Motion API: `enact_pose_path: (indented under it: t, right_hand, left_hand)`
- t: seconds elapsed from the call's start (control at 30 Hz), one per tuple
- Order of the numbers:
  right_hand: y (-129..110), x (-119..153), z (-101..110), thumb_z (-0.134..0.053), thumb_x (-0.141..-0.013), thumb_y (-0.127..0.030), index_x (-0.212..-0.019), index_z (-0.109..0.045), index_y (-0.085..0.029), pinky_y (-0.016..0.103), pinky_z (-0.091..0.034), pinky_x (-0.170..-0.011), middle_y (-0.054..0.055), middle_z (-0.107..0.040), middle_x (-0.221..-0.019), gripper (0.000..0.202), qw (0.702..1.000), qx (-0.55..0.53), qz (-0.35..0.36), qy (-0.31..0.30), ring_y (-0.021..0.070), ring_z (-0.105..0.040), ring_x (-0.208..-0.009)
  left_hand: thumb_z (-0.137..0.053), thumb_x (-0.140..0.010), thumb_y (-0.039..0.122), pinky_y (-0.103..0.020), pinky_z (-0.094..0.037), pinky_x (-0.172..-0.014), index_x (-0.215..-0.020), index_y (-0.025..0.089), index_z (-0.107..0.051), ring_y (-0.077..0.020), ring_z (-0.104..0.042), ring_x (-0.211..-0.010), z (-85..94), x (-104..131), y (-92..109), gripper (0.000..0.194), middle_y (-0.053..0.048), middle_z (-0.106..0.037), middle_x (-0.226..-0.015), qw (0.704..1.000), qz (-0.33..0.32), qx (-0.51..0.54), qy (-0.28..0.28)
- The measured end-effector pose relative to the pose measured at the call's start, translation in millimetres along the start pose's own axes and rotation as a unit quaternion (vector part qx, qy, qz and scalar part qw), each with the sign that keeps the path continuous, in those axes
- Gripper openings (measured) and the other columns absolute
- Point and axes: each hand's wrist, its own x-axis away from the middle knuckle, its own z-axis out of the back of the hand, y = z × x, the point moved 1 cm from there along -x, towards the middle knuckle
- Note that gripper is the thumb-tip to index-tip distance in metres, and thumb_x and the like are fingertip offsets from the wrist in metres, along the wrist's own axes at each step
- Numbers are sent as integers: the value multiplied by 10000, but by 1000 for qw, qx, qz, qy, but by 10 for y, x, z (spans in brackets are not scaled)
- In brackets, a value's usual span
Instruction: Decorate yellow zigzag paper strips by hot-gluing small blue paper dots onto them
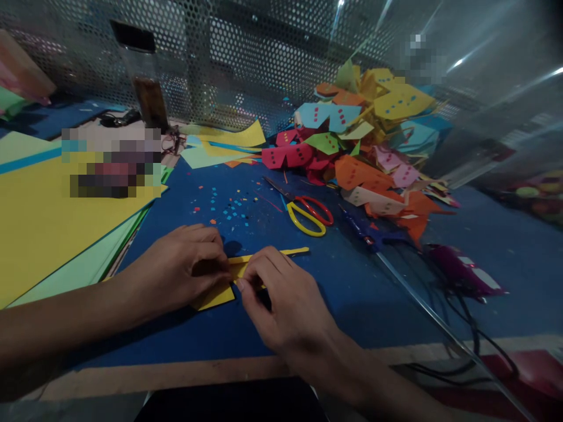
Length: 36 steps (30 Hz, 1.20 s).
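Both hands meet over a small piece of yellow paper (222, 297) near the front of the blue table. My left hand (187, 266) pinches its left part, thumb against fingertips. From the other side, my right hand (281, 290) has thumb and forefinger closed on the same paper. A narrow yellow strip (299, 251) sticks out to the right beyond my right fingers. Fingers cover the paper's middle, so its folds are partly hidden. Scissors (308, 215) with red and yellow handles lie behind my right hand, among tiny paper scraps (229, 205).
Cut and folded coloured paper shapes (352, 140) pile up at the back right. A blue glue gun (367, 228) and a purple packet (466, 271) lie to the right. Large yellow sheets (65, 234) cover the left side. A tall clear container (147, 88) stands behind, before a perforated metal panel (246, 58).
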Motion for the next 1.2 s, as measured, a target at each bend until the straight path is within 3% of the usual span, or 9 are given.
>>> enact_pose_path:
  t: [0.53, 1.2]
  right_hand:
    - [-11, -25, -16, -454, -931, -162, -821, -466, -225, 361, -475, -742, 81, -616, -936, 128, 1000, 5, -5, -14, 215, -571, -846]
    - [27, -17, -25, -556, -912, -139, -769, -554, -198, 373, -522, -811, 79, -639, -954, 155, 999, 39, 18, 5, 216, -593, -902]
  left_hand:
    - [-664, -893, 255, -314, -434, -721, -762, 222, -698, -189, -629, -793, -24, 0, -6, 139, -2, -694, -803, 999, 24, 23, -5]
    - [-638, -879, 223, -337, -443, -747, -773, 236, -705, -201, -643, -818, -25, 11, -6, 127, -5, -707, -825, 1000, 23, 21, -4]
